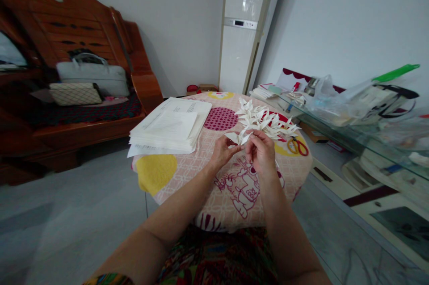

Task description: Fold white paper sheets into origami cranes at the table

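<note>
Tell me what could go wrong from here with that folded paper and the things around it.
The small white folded-paper piece might crease or tear, as the left hand and right hand both hold it. The loose pile of pointed white paper pieces just beyond could be brushed or crushed. The scissors with yellow and red handles lie near the right edge of the cloth-covered round table and might be knocked off.

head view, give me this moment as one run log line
left hand: holding folded paper; right hand: at same piece; paper cluster: beyond right hand; paper stack: left; scissors: right
</note>
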Motion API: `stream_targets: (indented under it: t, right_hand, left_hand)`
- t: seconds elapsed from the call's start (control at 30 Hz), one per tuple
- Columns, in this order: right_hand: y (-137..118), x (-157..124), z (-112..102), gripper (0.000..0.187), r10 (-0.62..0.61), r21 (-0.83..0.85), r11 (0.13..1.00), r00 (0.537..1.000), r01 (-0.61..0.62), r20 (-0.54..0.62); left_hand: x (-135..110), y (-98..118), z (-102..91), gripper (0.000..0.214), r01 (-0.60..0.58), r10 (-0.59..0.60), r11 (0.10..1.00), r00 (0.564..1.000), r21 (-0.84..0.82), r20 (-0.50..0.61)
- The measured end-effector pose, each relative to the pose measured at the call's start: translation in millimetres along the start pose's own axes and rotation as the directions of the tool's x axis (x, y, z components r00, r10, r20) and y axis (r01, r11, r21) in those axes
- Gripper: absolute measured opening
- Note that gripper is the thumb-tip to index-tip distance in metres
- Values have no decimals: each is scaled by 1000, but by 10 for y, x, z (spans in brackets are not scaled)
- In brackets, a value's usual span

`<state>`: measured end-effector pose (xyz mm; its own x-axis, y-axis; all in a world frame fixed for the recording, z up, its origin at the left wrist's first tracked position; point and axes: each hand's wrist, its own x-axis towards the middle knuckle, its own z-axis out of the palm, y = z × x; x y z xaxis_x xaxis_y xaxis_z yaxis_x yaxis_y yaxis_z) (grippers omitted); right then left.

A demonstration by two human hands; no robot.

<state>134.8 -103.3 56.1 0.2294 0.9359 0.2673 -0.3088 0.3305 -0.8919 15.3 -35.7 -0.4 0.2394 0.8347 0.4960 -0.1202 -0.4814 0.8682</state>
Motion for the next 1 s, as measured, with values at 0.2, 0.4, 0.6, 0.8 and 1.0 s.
stream_targets:
  t: [0.2, 0.4, 0.6, 0.8, 1.0]
  right_hand:
    - [2, -11, 30, 19, 9, 32, 999, 1000, -9, 0]
    - [8, -15, 29, 20, -7, -12, 1000, 999, 6, -50]
    - [24, -18, 49, 13, -63, -3, 998, 994, 63, -85]
    - [8, -29, 35, 14, -19, 26, 999, 997, 21, -72]
    - [11, -36, 19, 18, -7, 31, 999, 998, 9, -69]
  left_hand:
    - [-1, 3, -1, 49, 8, -8, 1000, 1000, 2, 29]
    - [-13, 6, 0, 54, 19, -19, 1000, 998, 11, 60]
    - [-24, -17, 11, 58, 16, -16, 1000, 999, -3, 50]
    - [-24, -13, 9, 60, 36, -36, 999, 998, -5, 51]
    - [-22, -7, 11, 57, 39, -38, 999, 997, -17, 73]
